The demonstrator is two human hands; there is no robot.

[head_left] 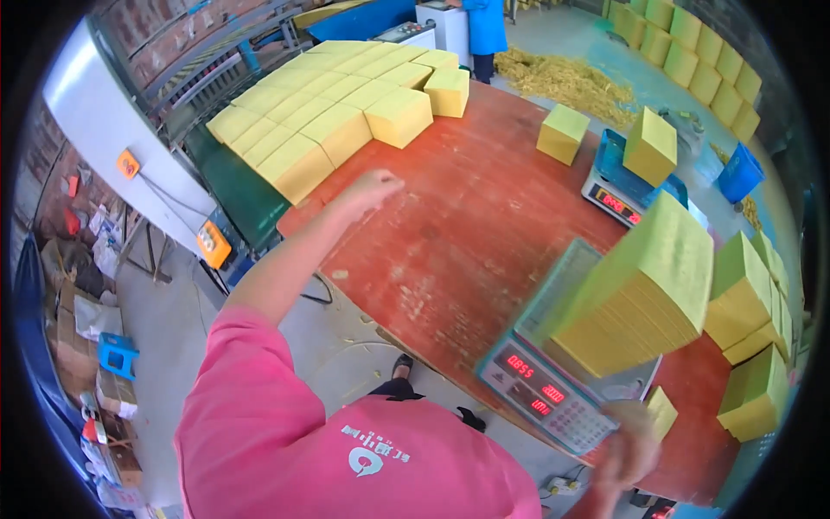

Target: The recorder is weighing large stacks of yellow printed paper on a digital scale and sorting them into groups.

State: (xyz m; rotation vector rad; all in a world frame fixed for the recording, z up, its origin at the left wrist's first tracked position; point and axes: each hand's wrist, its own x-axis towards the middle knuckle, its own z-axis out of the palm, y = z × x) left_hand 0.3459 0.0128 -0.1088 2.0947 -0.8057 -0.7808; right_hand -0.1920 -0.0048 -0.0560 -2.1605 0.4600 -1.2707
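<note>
One brick-walled room (pixel 130 39) houses a scuffed red table (pixel 432 259). Far left, yellow blocks (pixel 346 95) stand packed, probably for mutual support. Near right, a yellow stack (pixel 635 285) sits on a scale (pixel 527 381), presumably for weighing. I note left hand (pixel 376 192) fingers curled together; right hand (pixel 631 445) beside the scale, blurred, fingers undeterminable.
</note>
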